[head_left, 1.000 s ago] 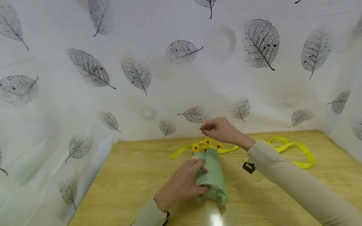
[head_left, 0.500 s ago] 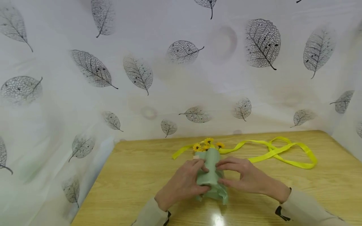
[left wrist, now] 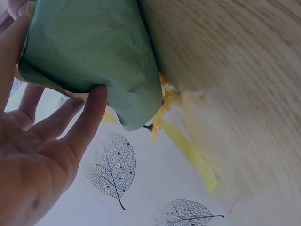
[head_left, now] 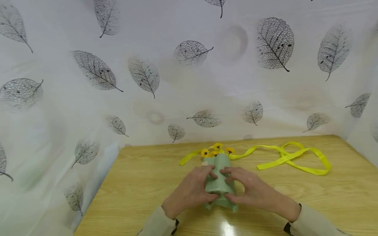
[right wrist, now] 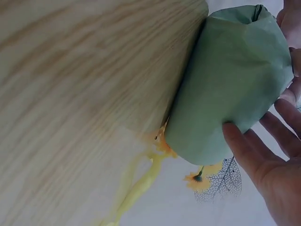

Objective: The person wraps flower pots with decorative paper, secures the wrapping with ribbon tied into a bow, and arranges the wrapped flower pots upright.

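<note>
A small bouquet of yellow flowers (head_left: 218, 146) in green wrapping paper (head_left: 220, 164) lies on the table, its blossoms toward the back. My left hand (head_left: 189, 190) holds the wrap's left side, thumb at the near edge and fingers bent over the paper. From the right, my right hand (head_left: 255, 190) grips the same wrap, fingertips on top and thumb low near the open end. Fingertips press into the green paper (left wrist: 89, 42) in the left wrist view. The right wrist view shows the paper (right wrist: 230, 80) rolled into a tube with a folded, crumpled end.
A long yellow ribbon (head_left: 274, 163) runs behind the flowers and loops across the back right of the wooden table (head_left: 141, 183). Behind the table hangs a pale curtain (head_left: 177, 91) printed with dark leaves. It also covers the left side.
My right hand has come down from above the flowers to the right side of the wrap, then moved further in over the paper. The left hand stays in place.
</note>
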### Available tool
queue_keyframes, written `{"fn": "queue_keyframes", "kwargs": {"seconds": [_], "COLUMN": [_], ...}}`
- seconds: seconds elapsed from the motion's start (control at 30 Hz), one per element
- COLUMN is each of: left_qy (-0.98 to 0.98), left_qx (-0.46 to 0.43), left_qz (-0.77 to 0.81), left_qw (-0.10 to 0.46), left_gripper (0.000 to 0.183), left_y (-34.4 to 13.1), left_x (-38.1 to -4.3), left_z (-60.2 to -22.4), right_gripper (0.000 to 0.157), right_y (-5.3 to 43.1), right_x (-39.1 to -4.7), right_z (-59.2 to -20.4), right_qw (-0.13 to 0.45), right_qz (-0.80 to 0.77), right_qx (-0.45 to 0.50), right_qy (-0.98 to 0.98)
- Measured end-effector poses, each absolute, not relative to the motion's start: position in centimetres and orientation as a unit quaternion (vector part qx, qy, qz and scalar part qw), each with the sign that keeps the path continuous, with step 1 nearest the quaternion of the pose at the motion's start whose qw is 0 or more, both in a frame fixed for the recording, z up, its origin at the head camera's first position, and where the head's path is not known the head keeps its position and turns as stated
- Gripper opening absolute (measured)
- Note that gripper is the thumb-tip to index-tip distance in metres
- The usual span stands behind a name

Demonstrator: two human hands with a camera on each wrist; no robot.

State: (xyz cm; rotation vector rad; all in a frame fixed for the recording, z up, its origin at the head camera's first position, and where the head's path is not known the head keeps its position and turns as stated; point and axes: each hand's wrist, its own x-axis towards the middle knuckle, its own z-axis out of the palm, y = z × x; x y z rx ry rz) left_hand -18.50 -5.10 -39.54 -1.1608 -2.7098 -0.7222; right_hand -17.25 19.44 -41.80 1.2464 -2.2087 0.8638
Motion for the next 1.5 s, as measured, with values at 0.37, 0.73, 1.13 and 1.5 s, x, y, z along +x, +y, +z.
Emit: {"fn": "queue_keyframes", "kwargs": {"seconds": [0.37, 0.73, 1.13, 1.5], "left_qy": [-0.842, -0.838, -0.882, -0.965], "left_qx": [-0.374, -0.355, -0.23, -0.23], "left_qz": [-0.381, -0.407, -0.41, -0.116], "left_qw": [-0.071, -0.076, -0.025, -0.049], "left_gripper": [0.033, 0.032, 0.032, 0.025], "left_y": [-6.8, -6.9, -10.1, -11.1], "left_x": [-19.4, -19.1, -24.8, -26.8], "left_z": [-39.7, -39.7, -40.2, -41.8], "right_gripper": [0.029, 0.034, 0.036, 0.034], "right_y": [18.8, 17.7, 17.1, 17.0], "right_x": [-17.4, -17.2, -17.0, -17.0], "right_z": [-41.6, -41.0, -40.9, -41.0], "right_qw": [0.269, 0.257, 0.282, 0.27], "right_qz": [0.276, 0.245, 0.218, 0.221], "right_qx": [0.457, 0.441, 0.415, 0.408], "right_qy": [-0.802, -0.824, -0.837, -0.844]}}
